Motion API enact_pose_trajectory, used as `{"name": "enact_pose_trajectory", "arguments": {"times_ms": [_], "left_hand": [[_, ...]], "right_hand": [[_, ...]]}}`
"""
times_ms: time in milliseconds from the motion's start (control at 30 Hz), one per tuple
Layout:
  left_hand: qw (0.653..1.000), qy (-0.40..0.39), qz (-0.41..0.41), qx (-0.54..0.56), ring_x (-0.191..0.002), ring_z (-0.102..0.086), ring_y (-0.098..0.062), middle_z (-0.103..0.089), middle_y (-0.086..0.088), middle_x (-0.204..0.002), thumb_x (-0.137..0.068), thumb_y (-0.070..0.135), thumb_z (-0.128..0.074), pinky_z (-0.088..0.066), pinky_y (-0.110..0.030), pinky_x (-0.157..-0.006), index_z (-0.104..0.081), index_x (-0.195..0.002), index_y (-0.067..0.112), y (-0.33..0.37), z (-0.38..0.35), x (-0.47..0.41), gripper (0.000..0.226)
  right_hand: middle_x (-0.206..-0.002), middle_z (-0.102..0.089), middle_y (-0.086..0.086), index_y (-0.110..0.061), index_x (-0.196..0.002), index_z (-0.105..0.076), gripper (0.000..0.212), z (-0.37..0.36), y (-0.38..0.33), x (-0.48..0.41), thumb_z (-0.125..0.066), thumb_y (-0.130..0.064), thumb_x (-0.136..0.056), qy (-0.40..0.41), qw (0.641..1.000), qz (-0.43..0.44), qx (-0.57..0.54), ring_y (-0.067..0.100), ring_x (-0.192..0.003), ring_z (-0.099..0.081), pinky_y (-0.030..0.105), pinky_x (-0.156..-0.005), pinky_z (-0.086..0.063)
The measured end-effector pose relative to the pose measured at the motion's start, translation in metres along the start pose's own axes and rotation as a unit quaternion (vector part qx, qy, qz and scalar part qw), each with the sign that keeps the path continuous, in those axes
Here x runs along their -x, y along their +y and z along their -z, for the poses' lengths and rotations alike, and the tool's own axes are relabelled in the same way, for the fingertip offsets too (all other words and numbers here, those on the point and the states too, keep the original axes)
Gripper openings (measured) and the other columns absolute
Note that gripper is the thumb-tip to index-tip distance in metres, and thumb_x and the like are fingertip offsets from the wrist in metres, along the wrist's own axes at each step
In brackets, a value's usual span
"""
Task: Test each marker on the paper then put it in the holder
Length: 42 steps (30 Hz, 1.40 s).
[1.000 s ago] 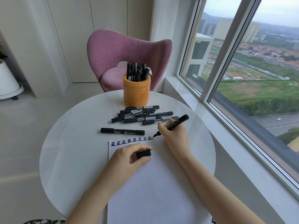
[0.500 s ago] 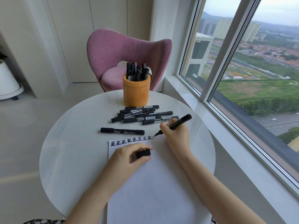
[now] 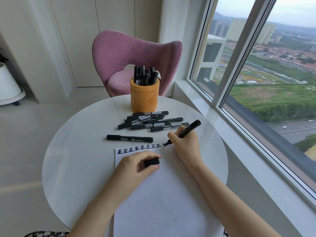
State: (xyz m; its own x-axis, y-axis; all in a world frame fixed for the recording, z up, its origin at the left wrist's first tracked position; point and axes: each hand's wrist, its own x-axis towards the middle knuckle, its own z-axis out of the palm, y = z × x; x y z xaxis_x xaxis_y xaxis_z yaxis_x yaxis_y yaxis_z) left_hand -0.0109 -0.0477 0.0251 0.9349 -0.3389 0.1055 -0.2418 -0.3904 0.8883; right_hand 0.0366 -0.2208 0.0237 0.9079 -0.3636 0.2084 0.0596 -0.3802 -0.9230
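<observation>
A white sheet of paper [image 3: 162,194] lies on the round white table [image 3: 77,151], with a row of black characters along its far edge. My right hand [image 3: 186,146] grips an uncapped black marker [image 3: 188,128], its tip touching the paper at the right end of that row. Resting on the paper, my left hand [image 3: 135,164] pinches the marker's black cap [image 3: 152,161]. An orange carved holder [image 3: 145,96] at the table's far side contains several black markers. In front of it lies a pile of several capped markers [image 3: 150,121], and one single marker [image 3: 130,138] lies nearer the paper.
A pink upholstered chair [image 3: 130,55] stands behind the table. A large window [image 3: 266,69] and its sill run along the right side. At the far left stands a white planter on a wheeled base [image 3: 8,86].
My right hand shifted slightly right along the row and a new partial stroke now shows at the row's end. My left hand and the cap stayed put.
</observation>
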Motion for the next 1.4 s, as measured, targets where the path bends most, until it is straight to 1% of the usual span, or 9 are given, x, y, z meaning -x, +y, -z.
{"name": "enact_pose_trajectory", "arguments": {"times_ms": [200,367,533,733,900,967,1167,1267,1400], "left_hand": [[1.0,-0.001,-0.003,0.002,-0.059,-0.049,0.004,-0.064,0.023,-0.088,-0.082,0.018,-0.07,-0.036,-0.005,-0.06,-0.07,-0.095,0.033,-0.0003,0.0002,0.0003,0.02],[1.0,0.001,-0.006,0.001,-0.056,-0.047,0.003,-0.065,0.023,-0.086,-0.082,0.018,-0.07,-0.035,-0.005,-0.059,-0.07,-0.094,0.033,-0.0012,0.0,0.0001,0.019],[1.0,0.0,-0.008,-0.005,-0.058,-0.045,-0.001,-0.065,0.021,-0.088,-0.082,0.02,-0.07,-0.036,-0.008,-0.06,-0.069,-0.094,0.036,-0.003,-0.0002,-0.0006,0.02],[1.0,0.0,-0.009,-0.002,-0.057,-0.045,0.0,-0.066,0.02,-0.087,-0.082,0.02,-0.071,-0.035,-0.007,-0.059,-0.069,-0.094,0.036,-0.0032,0.0,-0.0002,0.02],[1.0,-0.001,-0.006,0.0,-0.059,-0.046,0.001,-0.066,0.02,-0.088,-0.082,0.02,-0.071,-0.036,-0.007,-0.061,-0.069,-0.093,0.036,-0.004,-0.0007,-0.0004,0.02],[1.0,0.001,-0.007,-0.002,-0.06,-0.047,0.001,-0.067,0.019,-0.09,-0.082,0.02,-0.071,-0.036,-0.007,-0.061,-0.069,-0.093,0.036,-0.0038,-0.0006,-0.0008,0.02],[1.0,0.001,-0.01,-0.001,-0.061,-0.049,0.003,-0.066,0.02,-0.09,-0.082,0.017,-0.071,-0.036,-0.006,-0.062,-0.07,-0.094,0.033,-0.0031,-0.0008,-0.0009,0.02],[1.0,-0.003,-0.011,0.0,-0.064,-0.052,0.004,-0.066,0.022,-0.09,-0.082,0.017,-0.07,-0.037,-0.006,-0.063,-0.07,-0.095,0.033,-0.0037,-0.001,-0.0013,0.021],[1.0,-0.001,-0.012,-0.001,-0.061,-0.051,0.005,-0.066,0.023,-0.09,-0.082,0.016,-0.07,-0.036,-0.005,-0.062,-0.07,-0.095,0.032,-0.0029,-0.0013,-0.001,0.02]], "right_hand": [[-0.056,-0.033,0.0,-0.008,-0.064,-0.039,0.026,0.0014,-0.0005,0.0005,-0.059,-0.006,-0.08,0.003,1.0,-0.01,-0.017,0.006,-0.049,-0.026,0.017,-0.045,-0.023],[-0.057,-0.032,0.002,-0.008,-0.065,-0.039,0.025,0.0004,-0.0009,0.0015,-0.058,-0.007,-0.081,0.0,1.0,-0.009,-0.016,0.01,-0.054,-0.026,0.021,-0.046,-0.022],[-0.056,-0.029,-0.001,-0.01,-0.064,-0.037,0.027,0.0,-0.0009,0.0013,-0.058,-0.006,-0.081,0.009,1.0,-0.007,-0.017,0.009,-0.054,-0.025,0.022,-0.047,-0.02],[-0.061,-0.038,0.007,-0.004,-0.065,-0.042,0.024,0.0021,0.0001,0.0013,-0.059,-0.008,-0.081,0.003,1.0,-0.013,-0.021,0.008,-0.053,-0.028,0.018,-0.046,-0.025],[-0.055,-0.043,0.003,-0.007,-0.064,-0.042,0.026,0.0007,-0.0012,0.001,-0.06,-0.01,-0.083,-0.005,1.0,-0.015,-0.018,0.006,-0.047,-0.031,0.016,-0.045,-0.026],[-0.056,-0.046,0.004,-0.008,-0.063,-0.043,0.026,0.0005,-0.0008,0.0011,-0.06,-0.011,-0.083,-0.008,1.0,-0.014,-0.015,0.006,-0.046,-0.03,0.016,-0.045,-0.027],[-0.053,-0.034,-0.002,-0.008,-0.063,-0.041,0.028,-0.0009,-0.0004,0.0012,-0.061,-0.011,-0.083,-0.007,1.0,-0.008,-0.005,0.007,-0.047,-0.027,0.017,-0.044,-0.024],[-0.054,-0.032,-0.002,-0.01,-0.062,-0.039,0.029,-0.0005,-0.0008,0.0016,-0.06,-0.009,-0.081,-0.009,1.0,-0.003,0.0,0.007,-0.05,-0.026,0.018,-0.045,-0.024],[-0.056,-0.032,0.0,-0.009,-0.062,-0.038,0.028,0.0004,-0.0009,0.0022,-0.06,-0.008,-0.081,-0.011,1.0,-0.002,-0.003,0.008,-0.052,-0.026,0.018,-0.046,-0.024]]}}
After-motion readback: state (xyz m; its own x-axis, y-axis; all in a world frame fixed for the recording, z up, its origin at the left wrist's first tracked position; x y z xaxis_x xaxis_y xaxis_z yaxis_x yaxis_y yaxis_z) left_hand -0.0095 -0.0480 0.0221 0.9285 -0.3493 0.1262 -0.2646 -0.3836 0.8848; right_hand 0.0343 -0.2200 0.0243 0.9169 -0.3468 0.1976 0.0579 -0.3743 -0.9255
